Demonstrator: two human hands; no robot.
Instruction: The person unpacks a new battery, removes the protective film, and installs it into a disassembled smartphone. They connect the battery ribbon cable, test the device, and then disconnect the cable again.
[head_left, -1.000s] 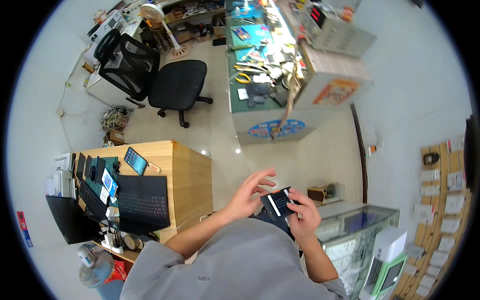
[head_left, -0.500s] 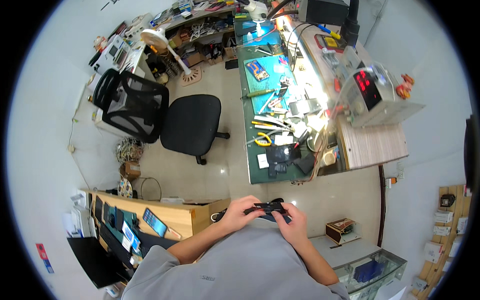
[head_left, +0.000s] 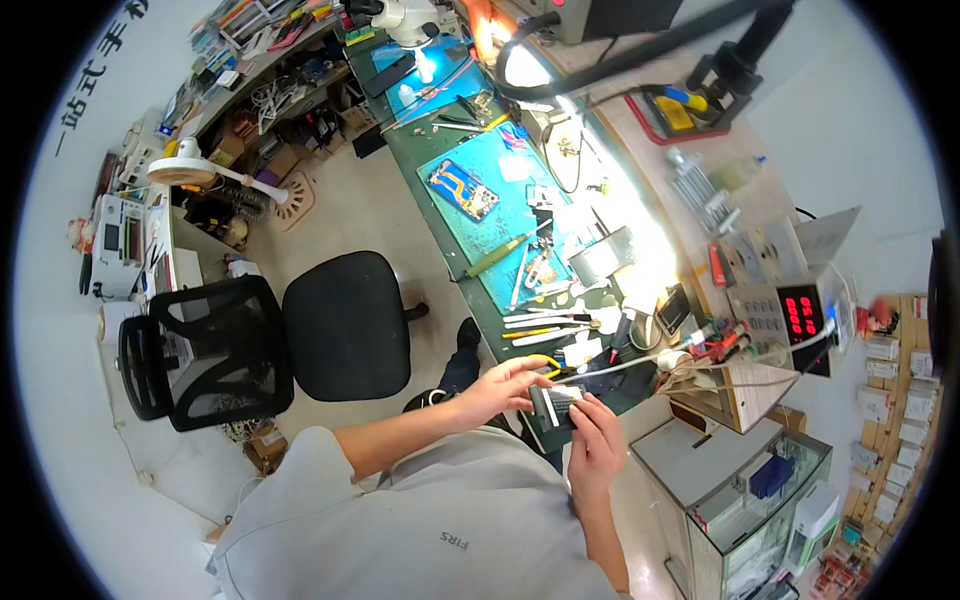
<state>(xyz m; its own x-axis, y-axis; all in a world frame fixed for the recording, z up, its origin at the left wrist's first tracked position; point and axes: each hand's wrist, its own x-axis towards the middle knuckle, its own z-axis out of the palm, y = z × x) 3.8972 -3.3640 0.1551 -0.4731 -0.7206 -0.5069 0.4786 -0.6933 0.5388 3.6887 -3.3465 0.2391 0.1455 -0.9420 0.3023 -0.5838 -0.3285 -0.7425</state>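
My right hand [head_left: 597, 440] pinches the flat dark block [head_left: 561, 408] at the tabletop's [head_left: 488, 312] near edge. My left hand's [head_left: 497, 393] fingers curl beside it; can't tell if they touch. Looks light, stiff: hold its sides.

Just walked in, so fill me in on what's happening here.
A person's right hand holds a flat dark piece with a white stripe, in front of the body. The left hand is at its left edge. Beyond, a blue-and-orange device lies on a blue mat; a black chair stands to the left.
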